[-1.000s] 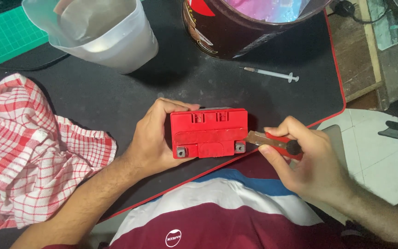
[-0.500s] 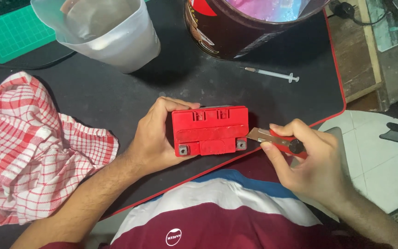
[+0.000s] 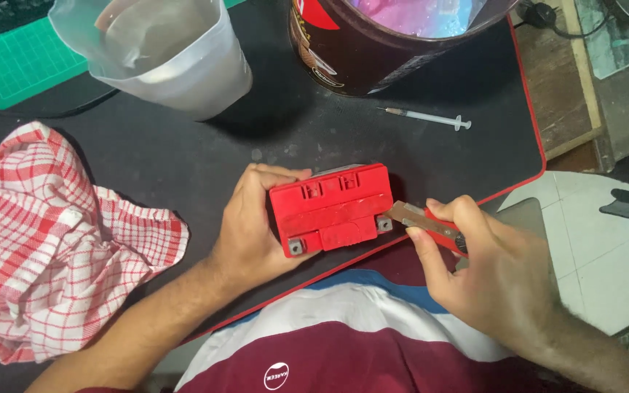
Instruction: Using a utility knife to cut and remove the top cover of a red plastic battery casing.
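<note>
Two hands at work on one red box, seen from the head camera. We log items left to right.

Far left: red-and-white checked cloth (image 3: pixel 52 247), crumpled, lying on the black mat (image 3: pixel 205 153). Above it, at the top left edge, a green cutting mat (image 3: pixel 20 62). Next to that, a translucent plastic jug (image 3: pixel 161 54) stands on the black mat, partly over the green one.

Centre: our left hand (image 3: pixel 252 225) grips the left end of the box (image 3: pixel 333 207), thumb on the near side, fingers curled over the far top edge. The box rests on the black mat near its front edge, tilted slightly, its ribbed face toward the camera, with two small metal terminals at its lower corners.

Behind the box, top centre: a dark round tin (image 3: pixel 394 44) with a pinkish inside. Right of it and nearer to us, a thin syringe (image 3: pixel 427 116) lies flat on the mat, well apart from the box.

Right: our right hand (image 3: pixel 485 269) is closed around a red-handled cutter (image 3: pixel 424 222). Its metal tip is at the right lower corner of the box, beside the terminal; we cannot tell whether it touches.

Hands are apart, one on each side of the box.
</note>
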